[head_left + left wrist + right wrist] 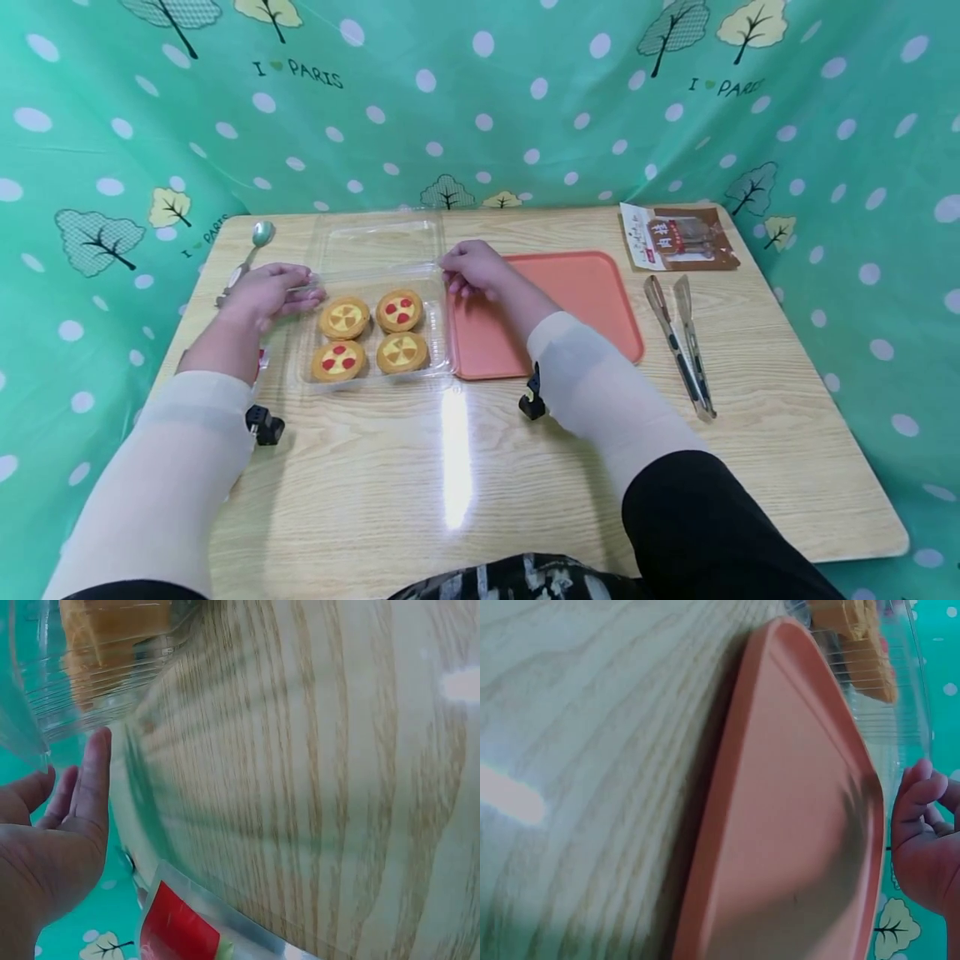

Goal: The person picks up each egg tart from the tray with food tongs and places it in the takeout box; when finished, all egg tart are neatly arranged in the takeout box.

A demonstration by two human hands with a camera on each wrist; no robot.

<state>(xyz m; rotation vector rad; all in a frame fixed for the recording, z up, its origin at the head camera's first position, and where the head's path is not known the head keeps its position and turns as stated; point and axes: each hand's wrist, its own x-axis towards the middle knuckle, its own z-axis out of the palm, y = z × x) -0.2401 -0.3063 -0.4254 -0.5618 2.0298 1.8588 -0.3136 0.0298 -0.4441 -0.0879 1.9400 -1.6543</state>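
Observation:
A clear plastic clamshell container [438, 367] stands on the table with its lid [378, 242] folded back at the far side. Several round tarts [402, 352] sit inside, some with red pieces and some with a yellow pattern. My left hand [272, 292] is at the container's far left corner; its fingers look fairly straight in the left wrist view, close to the clear wall. At the far right corner, my right hand [474, 268] pinches the plastic edge between thumb and curled fingers. That hand is above the left part of a pink tray [577, 287].
Metal tongs [684, 346] lie right of the tray, below a brown and white food packet [678, 238]. A spoon [261, 236] lies at the back left. Partly hidden by my left arm is a red and clear packet [180, 922].

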